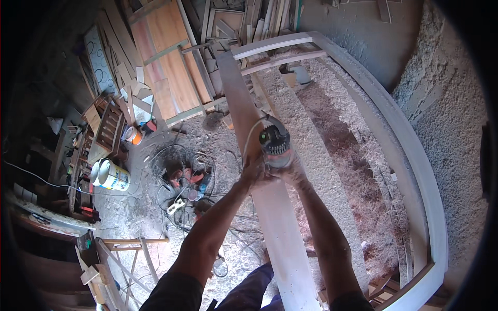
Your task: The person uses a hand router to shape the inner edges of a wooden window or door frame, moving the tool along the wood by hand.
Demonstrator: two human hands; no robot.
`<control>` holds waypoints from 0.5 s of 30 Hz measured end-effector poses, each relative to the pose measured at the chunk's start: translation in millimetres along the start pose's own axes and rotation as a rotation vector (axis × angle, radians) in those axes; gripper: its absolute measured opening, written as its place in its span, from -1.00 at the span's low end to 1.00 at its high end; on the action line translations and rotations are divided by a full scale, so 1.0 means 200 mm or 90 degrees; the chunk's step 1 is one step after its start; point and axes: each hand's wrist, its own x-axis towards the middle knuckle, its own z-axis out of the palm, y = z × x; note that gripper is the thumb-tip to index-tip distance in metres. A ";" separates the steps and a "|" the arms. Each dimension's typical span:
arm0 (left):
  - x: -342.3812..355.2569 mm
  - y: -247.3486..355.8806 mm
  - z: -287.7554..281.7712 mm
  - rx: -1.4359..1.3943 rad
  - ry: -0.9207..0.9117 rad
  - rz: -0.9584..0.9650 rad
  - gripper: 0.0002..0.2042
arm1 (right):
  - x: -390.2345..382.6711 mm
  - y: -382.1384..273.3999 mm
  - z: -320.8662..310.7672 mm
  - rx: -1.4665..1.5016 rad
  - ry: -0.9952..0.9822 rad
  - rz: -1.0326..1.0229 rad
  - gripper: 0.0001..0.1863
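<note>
Pale dust coated the workshop floor (129,220), with timber panels (168,67) lying beyond and a tangle of cables (181,205) heaped off to the person's left. Straight ahead of the person, a power tool (275,142), perhaps a sander, sat partway along a long wooden board (284,223). The left hand (253,171) was wrapped about one side of it and the right hand (294,170) about the other; I couldn't make out every finger.

That board made up one side of a big frame (433,192), whose sides and crosspieces looked joined up, so I judged the assembly mostly done. Surface work seemed about midway: the nearer stretch of board was pale and fairly even, the farther one browner, which I took for the part left, though light or dust might have fooled me. Whether the opposite side was finished, I couldn't tell.
</note>
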 end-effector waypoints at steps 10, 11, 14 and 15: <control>-0.37 0.30 0.18 0.070 -0.023 -0.015 0.11 | -0.51 -0.17 -0.01 -0.123 -0.014 0.077 0.04; -0.44 0.40 0.21 0.022 -0.009 0.027 0.04 | -0.63 -0.19 -0.05 -0.141 -0.002 0.087 0.04; -0.72 0.68 0.27 -0.052 0.039 0.130 -0.12 | -1.02 -0.33 -0.07 -0.185 0.006 0.085 -0.01; -0.81 0.75 0.32 -0.034 0.065 0.159 -0.14 | -1.14 -0.38 -0.06 -0.197 0.009 0.092 -0.06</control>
